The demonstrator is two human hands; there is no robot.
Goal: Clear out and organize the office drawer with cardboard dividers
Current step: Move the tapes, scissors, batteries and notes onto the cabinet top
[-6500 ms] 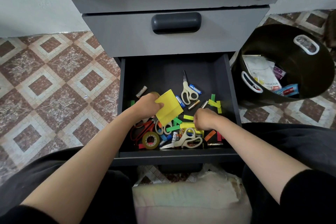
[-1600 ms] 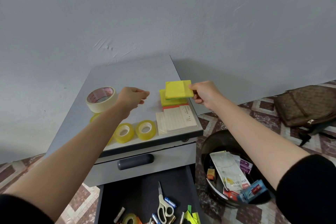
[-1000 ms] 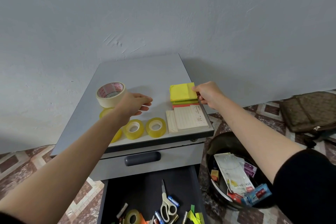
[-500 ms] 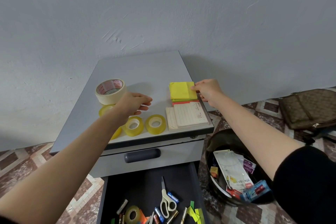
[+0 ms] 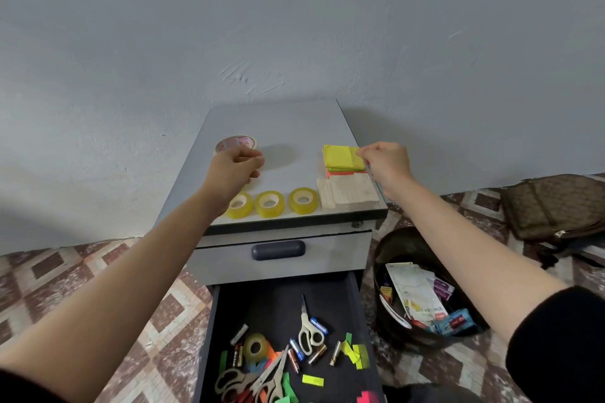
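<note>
The notes (image 5: 340, 157) are pinched at their right edge by the right hand (image 5: 386, 163); the left hand (image 5: 236, 167) is loosely curled, empty.

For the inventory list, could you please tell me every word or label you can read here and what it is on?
"STA...": on the white packet in the bin, remainder blurred.
Red print on the tape roll: too blurred.
Red label on the blue box: too blurred.
Writing on the notepad: too small.
</note>
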